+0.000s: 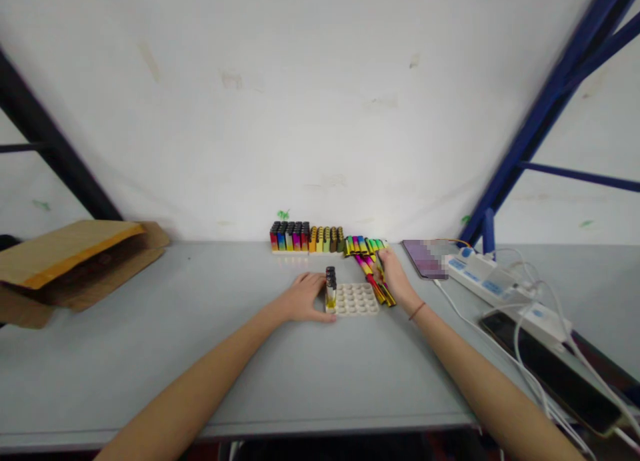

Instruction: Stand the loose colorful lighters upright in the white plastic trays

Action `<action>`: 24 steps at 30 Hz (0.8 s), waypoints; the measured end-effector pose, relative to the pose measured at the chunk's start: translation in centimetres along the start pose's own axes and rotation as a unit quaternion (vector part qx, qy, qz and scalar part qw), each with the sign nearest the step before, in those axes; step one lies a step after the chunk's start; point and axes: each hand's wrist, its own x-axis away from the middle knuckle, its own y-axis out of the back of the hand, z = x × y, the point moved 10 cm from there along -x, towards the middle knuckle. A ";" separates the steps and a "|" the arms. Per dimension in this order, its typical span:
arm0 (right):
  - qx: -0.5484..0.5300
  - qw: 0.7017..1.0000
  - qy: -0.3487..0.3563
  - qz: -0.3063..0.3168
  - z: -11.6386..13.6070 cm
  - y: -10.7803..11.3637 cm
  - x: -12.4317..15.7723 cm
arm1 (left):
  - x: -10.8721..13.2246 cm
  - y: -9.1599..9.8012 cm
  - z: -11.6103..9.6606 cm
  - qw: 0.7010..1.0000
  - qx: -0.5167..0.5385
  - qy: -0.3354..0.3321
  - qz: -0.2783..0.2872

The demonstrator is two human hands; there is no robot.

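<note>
My left hand [303, 298] rests at the left end of a white tray [355, 300] with round holes, its thumb along the near edge and its fingers behind. A few lighters [331, 286] with black tops stand upright in the tray's leftmost column; the other visible holes hold nothing. Past the tray's right end, my right hand [393, 274] closes on a shiny gold lighter [381, 269], partly hidden by the fingers. Beside it, loose pink, red and gold lighters [373, 280] lie on the table, touching or overlapping the tray's right end.
Behind the tray stand a block of multicoloured lighters [290, 236] and a block of yellowish ones [327, 239]; more lighters [356, 245] lie beside them. A brown paper bag [80, 254] lies left. At right are a tablet-like device [425, 258], power strip [493, 284], phone [550, 371] and white cables.
</note>
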 end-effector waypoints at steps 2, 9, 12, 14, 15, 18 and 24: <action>-0.005 0.999 -0.002 0.038 1.1 -1.1 0.7 | 0.0 0.0 -0.1 1.000 0.000 -0.003 -0.002; 0.079 0.971 0.110 0.198 5.1 -5.8 3.8 | 0.1 -0.1 -0.1 1.000 0.001 -0.012 -0.011; 0.103 0.957 0.122 0.243 5.0 -7.4 5.0 | 0.1 -0.1 0.0 1.000 0.003 -0.010 -0.017; 0.106 0.952 0.116 0.262 4.7 -8.0 5.6 | 0.1 0.0 0.2 1.000 0.001 -0.004 -0.020; 0.111 0.951 0.114 0.267 4.6 -8.2 5.7 | 0.1 0.0 0.2 1.000 0.000 -0.002 -0.020; 0.151 0.943 0.118 0.271 4.4 -8.5 6.0 | 0.1 -0.1 0.3 1.000 0.002 -0.002 -0.016; 0.206 0.934 0.122 0.266 4.2 -8.6 6.1 | 0.0 -0.3 0.5 1.000 0.011 -0.011 -0.020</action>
